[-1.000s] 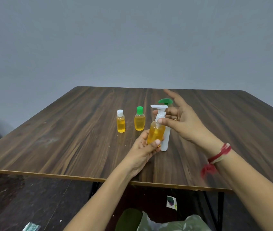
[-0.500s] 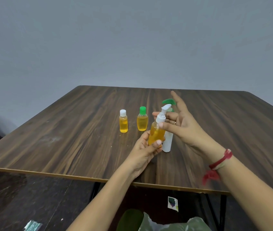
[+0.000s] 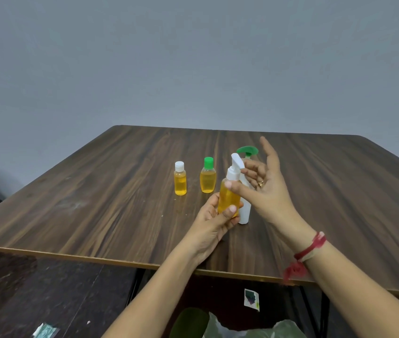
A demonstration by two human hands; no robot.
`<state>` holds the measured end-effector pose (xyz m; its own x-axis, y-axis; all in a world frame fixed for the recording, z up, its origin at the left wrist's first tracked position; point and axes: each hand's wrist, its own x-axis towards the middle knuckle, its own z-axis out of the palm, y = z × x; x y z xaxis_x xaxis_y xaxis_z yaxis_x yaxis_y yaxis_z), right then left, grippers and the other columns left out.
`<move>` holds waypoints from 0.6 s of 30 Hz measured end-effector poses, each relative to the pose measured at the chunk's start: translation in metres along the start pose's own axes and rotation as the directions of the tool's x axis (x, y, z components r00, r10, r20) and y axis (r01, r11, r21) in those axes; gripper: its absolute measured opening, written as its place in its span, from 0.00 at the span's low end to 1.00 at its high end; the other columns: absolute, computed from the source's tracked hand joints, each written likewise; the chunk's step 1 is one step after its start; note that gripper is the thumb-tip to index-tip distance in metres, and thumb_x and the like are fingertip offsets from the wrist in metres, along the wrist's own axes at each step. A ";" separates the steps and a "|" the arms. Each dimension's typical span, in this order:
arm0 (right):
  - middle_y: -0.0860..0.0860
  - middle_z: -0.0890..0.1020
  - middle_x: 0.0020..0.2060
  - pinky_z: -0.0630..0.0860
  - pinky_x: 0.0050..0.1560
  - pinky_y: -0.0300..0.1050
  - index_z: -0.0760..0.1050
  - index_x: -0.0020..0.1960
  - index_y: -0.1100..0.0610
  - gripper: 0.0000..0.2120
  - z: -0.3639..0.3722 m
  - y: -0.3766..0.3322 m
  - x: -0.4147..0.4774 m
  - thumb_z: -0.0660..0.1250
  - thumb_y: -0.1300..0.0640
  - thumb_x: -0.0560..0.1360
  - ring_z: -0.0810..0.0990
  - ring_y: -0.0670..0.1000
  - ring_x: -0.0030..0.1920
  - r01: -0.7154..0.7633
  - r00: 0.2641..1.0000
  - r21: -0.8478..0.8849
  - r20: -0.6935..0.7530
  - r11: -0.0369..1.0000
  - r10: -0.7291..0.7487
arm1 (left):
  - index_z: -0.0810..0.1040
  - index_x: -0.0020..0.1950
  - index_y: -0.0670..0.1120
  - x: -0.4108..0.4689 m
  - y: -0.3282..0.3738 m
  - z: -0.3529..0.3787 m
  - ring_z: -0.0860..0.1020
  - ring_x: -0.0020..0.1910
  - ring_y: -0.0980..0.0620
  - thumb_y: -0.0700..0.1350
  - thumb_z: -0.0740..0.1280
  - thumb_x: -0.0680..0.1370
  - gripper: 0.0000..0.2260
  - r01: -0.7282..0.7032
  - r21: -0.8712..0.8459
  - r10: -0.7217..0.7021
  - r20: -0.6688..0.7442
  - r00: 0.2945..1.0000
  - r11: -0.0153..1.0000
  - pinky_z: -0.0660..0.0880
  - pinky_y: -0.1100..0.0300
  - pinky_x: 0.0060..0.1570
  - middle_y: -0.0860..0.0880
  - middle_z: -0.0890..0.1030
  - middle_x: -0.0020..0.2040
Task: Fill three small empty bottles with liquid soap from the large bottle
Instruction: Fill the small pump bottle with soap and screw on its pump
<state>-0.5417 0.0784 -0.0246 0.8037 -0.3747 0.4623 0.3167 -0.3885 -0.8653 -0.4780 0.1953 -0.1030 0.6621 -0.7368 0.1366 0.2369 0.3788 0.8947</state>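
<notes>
My left hand [image 3: 211, 220] grips a small bottle of yellow soap [image 3: 227, 198] and holds it just above the wooden table [image 3: 96, 203]. My right hand [image 3: 269, 191] pinches the bottle's white pump cap [image 3: 234, 170] between thumb and curled fingers, with the index finger pointing up. Right behind it stands the large white bottle [image 3: 245, 212] with a green pump head [image 3: 247, 150], partly hidden. To the left stand two small capped bottles of yellow soap, one with a white cap [image 3: 180, 182] and one with a green cap [image 3: 208, 179].
The table's front edge [image 3: 71, 255] runs just below my forearms. Under the table are a dark floor, a plastic bag [image 3: 276, 329] and scraps of paper [image 3: 251, 298]. A grey wall stands behind the table.
My right hand has turned the white pump cap: its nozzle pointed left a second ago and now points up and away. The left hand keeps its grip on the bottle.
</notes>
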 end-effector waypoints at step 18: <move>0.43 0.77 0.52 0.76 0.57 0.41 0.61 0.68 0.41 0.38 0.003 -0.004 -0.002 0.76 0.56 0.65 0.79 0.43 0.55 0.031 0.998 -0.020 0.051 0.999 -0.030 | 0.71 0.68 0.47 -0.003 0.000 -0.005 0.75 0.62 0.51 0.50 0.74 0.71 0.28 -0.040 0.069 0.038 0.019 0.999 0.997 0.75 0.59 0.58 0.46 0.78 0.60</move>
<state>-0.5431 0.0832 -0.0225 0.8186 -0.3189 0.4777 0.3313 -0.4172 -0.8463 -0.4758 0.2001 -0.1056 0.6569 -0.7324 0.1790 0.1609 0.3681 0.9157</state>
